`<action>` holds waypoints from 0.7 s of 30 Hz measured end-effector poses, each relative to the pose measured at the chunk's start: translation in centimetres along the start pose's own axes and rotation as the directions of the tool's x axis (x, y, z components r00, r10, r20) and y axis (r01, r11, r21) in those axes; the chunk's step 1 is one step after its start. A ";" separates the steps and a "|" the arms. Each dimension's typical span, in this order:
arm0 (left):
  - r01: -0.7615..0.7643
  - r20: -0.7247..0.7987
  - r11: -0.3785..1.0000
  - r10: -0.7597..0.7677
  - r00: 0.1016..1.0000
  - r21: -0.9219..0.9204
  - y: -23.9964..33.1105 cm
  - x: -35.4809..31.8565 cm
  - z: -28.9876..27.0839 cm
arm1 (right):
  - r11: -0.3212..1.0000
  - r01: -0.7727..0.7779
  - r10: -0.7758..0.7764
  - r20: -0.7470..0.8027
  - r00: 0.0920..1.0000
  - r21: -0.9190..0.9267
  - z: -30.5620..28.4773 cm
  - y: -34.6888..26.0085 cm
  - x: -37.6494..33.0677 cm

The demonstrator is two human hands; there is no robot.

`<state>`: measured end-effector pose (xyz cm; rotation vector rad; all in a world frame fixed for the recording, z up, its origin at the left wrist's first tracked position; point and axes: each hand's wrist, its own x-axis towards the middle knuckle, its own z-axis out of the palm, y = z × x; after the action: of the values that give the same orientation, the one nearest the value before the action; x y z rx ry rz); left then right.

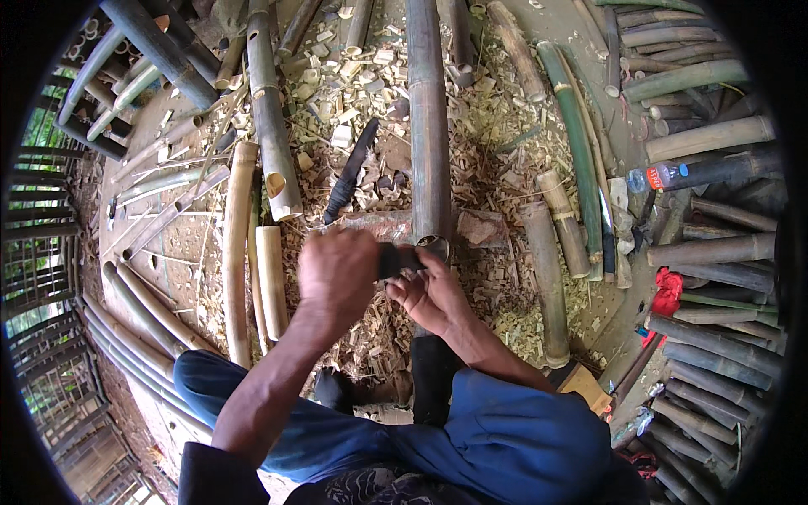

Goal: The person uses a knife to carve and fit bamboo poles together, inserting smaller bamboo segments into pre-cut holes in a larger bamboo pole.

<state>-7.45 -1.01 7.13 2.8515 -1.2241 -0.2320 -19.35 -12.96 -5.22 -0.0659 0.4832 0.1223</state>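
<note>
A dark tool handle (396, 259) is gripped by both hands, left hand (337, 271) and right hand (433, 295), fingers closed around it, at the near end of the long bamboo pole (427, 126).

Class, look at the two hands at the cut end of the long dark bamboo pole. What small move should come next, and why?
Probably a short, controlled stroke of the dark tool into the pole's open end. The left hand grips the tool right at that rim, the right hand steadies beside it, and the pole end rests on a wooden block among shavings.
</note>
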 end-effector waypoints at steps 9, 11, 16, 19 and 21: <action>-0.053 0.694 0.950 0.263 0.670 -0.308 4.4 -4.6 -0.2 | 0.962 -0.055 0.015 -0.148 0.989 -0.268 1.0 0.5 -6.5; -0.154 0.596 0.801 0.544 0.591 -0.579 6.2 -6.5 -0.6 | 0.775 -0.053 -0.019 -0.106 0.994 -0.629 -0.4 -1.7 -9.1; -0.533 -0.188 0.575 0.551 0.813 -0.621 13.2 -1.4 2.1 | -0.248 -0.324 -0.338 -0.232 0.912 -0.913 -3.1 -10.0 -11.1; -0.476 -0.116 0.698 0.497 0.860 -0.536 14.4 3.8 6.3 | -0.700 -0.366 -0.421 -0.060 0.905 -0.613 -2.1 -12.7 -8.5; -0.315 -0.026 0.712 0.385 0.923 -0.628 13.9 5.8 7.0 | -0.875 -0.300 -0.341 0.042 0.939 -0.380 0.4 -14.2 -6.1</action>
<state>-14.51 -14.62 0.72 2.0169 -1.3564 -0.6464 -22.62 -27.66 -1.51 -2.8313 0.4252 0.5418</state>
